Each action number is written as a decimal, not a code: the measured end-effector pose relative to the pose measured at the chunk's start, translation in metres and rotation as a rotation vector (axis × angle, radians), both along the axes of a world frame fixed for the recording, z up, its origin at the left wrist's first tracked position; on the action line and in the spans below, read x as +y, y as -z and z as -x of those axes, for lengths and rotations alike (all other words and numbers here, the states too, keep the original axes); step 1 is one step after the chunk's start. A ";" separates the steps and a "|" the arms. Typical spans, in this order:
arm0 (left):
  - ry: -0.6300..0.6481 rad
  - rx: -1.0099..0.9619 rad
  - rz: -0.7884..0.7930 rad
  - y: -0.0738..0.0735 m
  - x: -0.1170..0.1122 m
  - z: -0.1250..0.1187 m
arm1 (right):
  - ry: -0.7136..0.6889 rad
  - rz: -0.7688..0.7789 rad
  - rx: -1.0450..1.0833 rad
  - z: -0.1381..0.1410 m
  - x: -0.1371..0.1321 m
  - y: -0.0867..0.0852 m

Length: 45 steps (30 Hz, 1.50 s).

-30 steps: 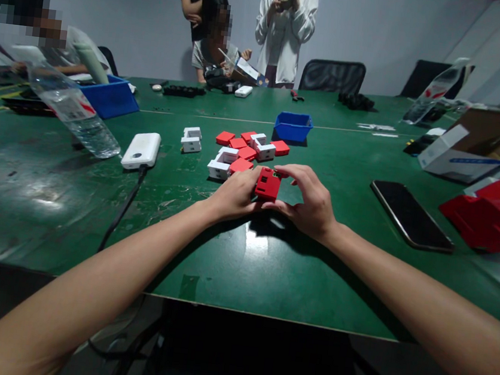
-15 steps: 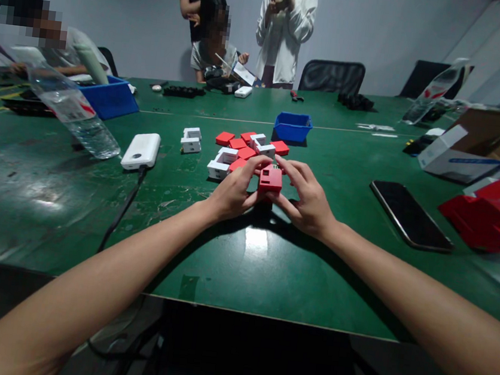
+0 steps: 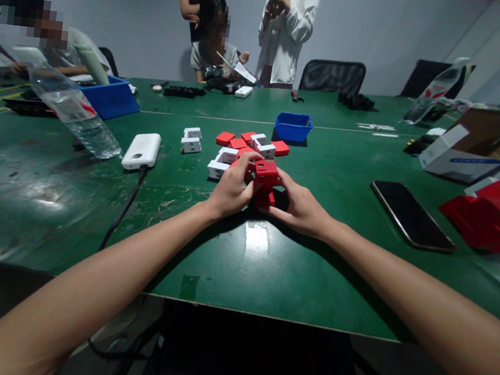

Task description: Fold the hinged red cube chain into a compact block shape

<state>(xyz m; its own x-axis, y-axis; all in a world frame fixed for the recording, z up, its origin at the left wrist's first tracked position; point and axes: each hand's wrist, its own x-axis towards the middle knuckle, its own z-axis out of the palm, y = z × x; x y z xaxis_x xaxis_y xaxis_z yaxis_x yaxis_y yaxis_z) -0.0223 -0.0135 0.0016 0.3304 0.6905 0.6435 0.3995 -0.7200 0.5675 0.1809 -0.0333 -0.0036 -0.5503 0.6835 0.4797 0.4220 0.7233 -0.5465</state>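
Between my two hands is a red bracket-like plastic part (image 3: 266,174) with small slots, held just above the green table (image 3: 224,257). My left hand (image 3: 232,188) grips its left side, fingers and thumb closed on it. From the right, my right hand (image 3: 298,204) pinches it with thumb and fingertips. Just beyond lie several flat red pieces (image 3: 238,143). Among and beside them are white U-shaped brackets, one by my left hand (image 3: 221,164), one farther left (image 3: 191,140) and one behind the red part (image 3: 262,145).
A white power bank (image 3: 141,151) with a black cable and a water bottle (image 3: 75,113) are at left. A phone (image 3: 409,215), red parts (image 3: 488,214) and an open carton (image 3: 466,146) are at right. A blue bin (image 3: 293,127) stands ahead; several people are beyond.
The red part has turned in my hands, so a lower section of it now shows. My right hand has shifted slightly down along it.
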 end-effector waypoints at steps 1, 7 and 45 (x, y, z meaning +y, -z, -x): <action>-0.017 -0.025 0.029 0.000 0.001 0.000 | -0.005 0.067 0.040 0.000 -0.001 -0.001; -0.139 -0.068 0.130 -0.003 0.002 0.000 | 0.005 0.494 0.440 0.003 0.003 0.000; -0.164 0.269 0.149 0.000 0.004 0.007 | 0.237 0.305 0.552 -0.002 0.016 0.005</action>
<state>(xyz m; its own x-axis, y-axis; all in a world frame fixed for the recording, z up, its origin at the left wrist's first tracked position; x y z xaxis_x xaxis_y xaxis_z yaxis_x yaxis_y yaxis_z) -0.0291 -0.0091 0.0012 0.3516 0.8282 0.4365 0.6524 -0.5511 0.5202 0.1828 -0.0171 -0.0089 -0.0984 0.9049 0.4142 0.1507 0.4250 -0.8926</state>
